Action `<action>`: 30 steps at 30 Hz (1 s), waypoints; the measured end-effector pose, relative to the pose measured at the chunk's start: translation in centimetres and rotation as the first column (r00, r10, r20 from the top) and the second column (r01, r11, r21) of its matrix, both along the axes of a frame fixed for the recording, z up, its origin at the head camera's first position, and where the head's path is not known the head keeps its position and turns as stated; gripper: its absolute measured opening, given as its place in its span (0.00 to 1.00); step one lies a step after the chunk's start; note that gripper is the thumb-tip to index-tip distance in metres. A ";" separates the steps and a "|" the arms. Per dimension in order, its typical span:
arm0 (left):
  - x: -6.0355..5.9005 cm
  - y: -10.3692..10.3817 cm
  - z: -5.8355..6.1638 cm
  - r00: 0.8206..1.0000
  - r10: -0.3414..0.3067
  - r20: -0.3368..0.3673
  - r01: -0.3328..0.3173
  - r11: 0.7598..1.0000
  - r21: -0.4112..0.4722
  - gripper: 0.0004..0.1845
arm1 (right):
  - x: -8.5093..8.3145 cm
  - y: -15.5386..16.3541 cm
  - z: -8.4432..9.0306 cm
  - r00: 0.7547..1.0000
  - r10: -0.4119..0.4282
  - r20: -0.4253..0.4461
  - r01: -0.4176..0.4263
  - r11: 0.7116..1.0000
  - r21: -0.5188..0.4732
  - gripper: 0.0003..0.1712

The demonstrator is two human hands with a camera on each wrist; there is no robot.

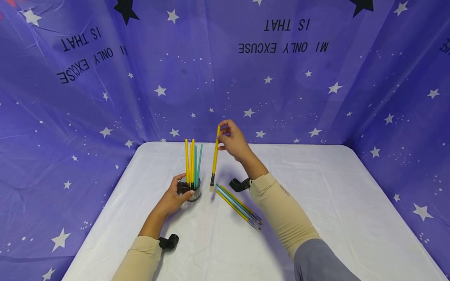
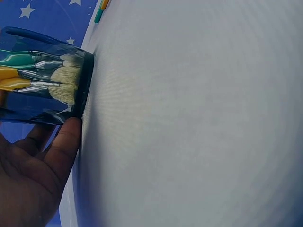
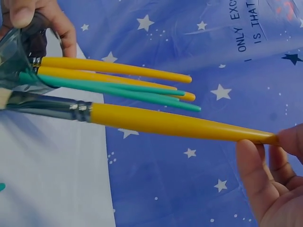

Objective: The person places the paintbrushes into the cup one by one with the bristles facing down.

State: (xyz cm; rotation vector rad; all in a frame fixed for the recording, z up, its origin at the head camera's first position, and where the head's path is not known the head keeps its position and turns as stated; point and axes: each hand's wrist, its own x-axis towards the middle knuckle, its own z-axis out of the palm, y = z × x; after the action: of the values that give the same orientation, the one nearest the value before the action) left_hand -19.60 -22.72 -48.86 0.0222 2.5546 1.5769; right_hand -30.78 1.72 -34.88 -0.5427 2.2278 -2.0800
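My right hand (image 1: 234,141) pinches a yellow paintbrush (image 1: 215,156) near the tip of its handle. The brush hangs almost upright with its flat pale bristles down, to the right of a clear glass cup (image 1: 197,194) and apart from it. Around the cup's side curl the fingers and thumb of my left hand (image 1: 173,202). Several yellow and teal paintbrushes (image 3: 118,71) stand in the cup, handles up. In the left wrist view their pale bristles (image 2: 66,78) show through the glass near its base.
A loose bundle of yellow and teal paintbrushes (image 1: 236,205) lies on the white-covered table (image 1: 351,218), right of the cup, under my right forearm. Purple star-printed cloth (image 1: 211,70) hangs behind and along both sides. Each wrist carries a black camera mount (image 1: 169,242).
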 end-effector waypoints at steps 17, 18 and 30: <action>0.1 0.0 0.1 1.000 -0.010 0.006 0.010 0.999 0.033 0.45 | 0.5 -1.6 0.9 0.995 -0.086 -0.051 0.074 0.976 -0.206 0.16; 0.1 0.0 0.1 1.000 -0.010 0.006 0.010 0.999 0.031 0.45 | 0.5 -1.7 0.8 0.995 -0.082 -0.054 0.069 0.976 -0.207 0.17; 0.0 0.1 0.0 1.000 -0.001 -0.002 0.001 1.000 0.019 0.45 | 1.3 -3.5 -1.2 0.997 -0.031 -0.071 0.024 0.995 -0.098 0.17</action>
State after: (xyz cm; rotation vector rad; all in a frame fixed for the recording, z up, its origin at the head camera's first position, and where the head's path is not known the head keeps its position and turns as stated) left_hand -19.55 -22.65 -48.81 0.0273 2.5405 1.6018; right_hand -29.45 -1.81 -36.10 -0.6074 2.1932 -2.2262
